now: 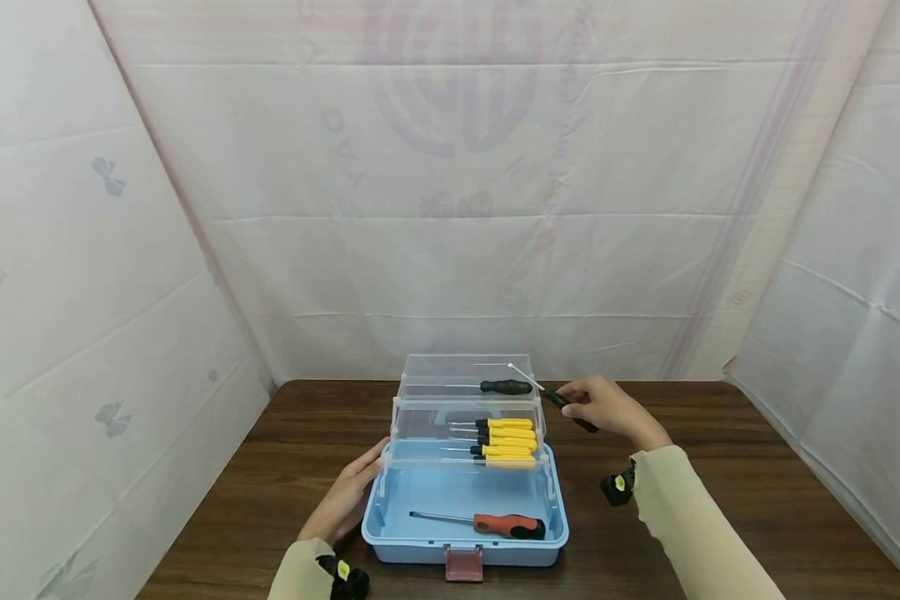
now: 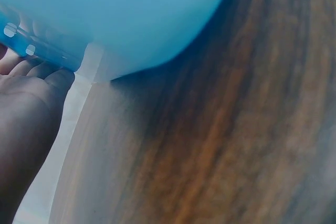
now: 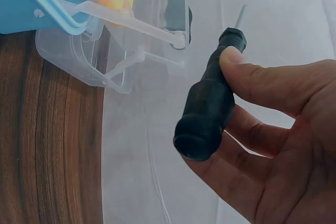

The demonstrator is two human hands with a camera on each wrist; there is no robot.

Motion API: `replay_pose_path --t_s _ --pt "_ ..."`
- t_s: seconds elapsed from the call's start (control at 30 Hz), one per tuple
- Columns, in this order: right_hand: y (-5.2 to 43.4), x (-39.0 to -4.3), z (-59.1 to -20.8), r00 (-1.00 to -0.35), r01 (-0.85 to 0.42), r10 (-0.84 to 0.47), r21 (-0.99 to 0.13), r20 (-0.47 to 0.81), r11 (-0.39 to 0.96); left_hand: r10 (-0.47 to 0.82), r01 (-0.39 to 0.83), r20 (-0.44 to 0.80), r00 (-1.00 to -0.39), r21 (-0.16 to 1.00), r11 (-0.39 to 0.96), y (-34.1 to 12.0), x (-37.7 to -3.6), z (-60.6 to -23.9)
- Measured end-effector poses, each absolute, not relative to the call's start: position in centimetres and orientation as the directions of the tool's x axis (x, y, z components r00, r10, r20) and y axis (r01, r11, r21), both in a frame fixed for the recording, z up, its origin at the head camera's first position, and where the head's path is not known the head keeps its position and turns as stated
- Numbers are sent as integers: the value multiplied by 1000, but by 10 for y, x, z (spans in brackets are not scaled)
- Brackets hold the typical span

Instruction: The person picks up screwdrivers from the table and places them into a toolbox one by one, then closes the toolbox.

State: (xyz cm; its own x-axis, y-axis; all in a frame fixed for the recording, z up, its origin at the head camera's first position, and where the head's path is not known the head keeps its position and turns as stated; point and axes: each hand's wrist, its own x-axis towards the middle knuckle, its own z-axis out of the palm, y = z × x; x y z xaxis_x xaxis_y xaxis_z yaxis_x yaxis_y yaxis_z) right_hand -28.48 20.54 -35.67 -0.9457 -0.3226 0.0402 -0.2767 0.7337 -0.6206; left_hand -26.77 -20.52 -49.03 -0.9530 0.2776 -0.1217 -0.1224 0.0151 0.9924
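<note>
My right hand (image 1: 603,408) pinches a screwdriver (image 3: 205,106) by its black handle, between thumb and fingers. Its thin shaft points up and to the left, just over the right end of the upper clear tray (image 1: 461,364). Another black-handled screwdriver (image 1: 506,387) lies in that tray. Several yellow-handled screwdrivers (image 1: 510,434) lie side by side in the lower clear tray. An orange-and-black screwdriver (image 1: 506,525) rests on the floor of the light blue toolbox (image 1: 397,551). My left hand (image 1: 345,496) rests against the toolbox's left side, its fingers extended along the wall.
The toolbox stands unlatched on a dark wooden table (image 1: 270,492), its pink latch (image 1: 463,564) hanging at the front. Clear hinged arms carry the raised trays. White printed sheeting (image 1: 450,267) hangs behind the table and at both sides.
</note>
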Motion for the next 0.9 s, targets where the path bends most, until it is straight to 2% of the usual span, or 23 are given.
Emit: replay_pose_path --t_s 0.47,0.67,0.9 --pt "188 -307 -356 -922 -353 -375 -591 92 725 282 -117 -116 -952 993 11 -204 -269 -492" --pt "179 -313 -357 -933 -323 -352 -599 73 732 287 -114 -112 -951 993 12 -204 -269 -492" --pt "168 -316 -355 -923 -360 -368 -591 111 722 297 -108 -106 -949 994 8 -205 -269 -492"
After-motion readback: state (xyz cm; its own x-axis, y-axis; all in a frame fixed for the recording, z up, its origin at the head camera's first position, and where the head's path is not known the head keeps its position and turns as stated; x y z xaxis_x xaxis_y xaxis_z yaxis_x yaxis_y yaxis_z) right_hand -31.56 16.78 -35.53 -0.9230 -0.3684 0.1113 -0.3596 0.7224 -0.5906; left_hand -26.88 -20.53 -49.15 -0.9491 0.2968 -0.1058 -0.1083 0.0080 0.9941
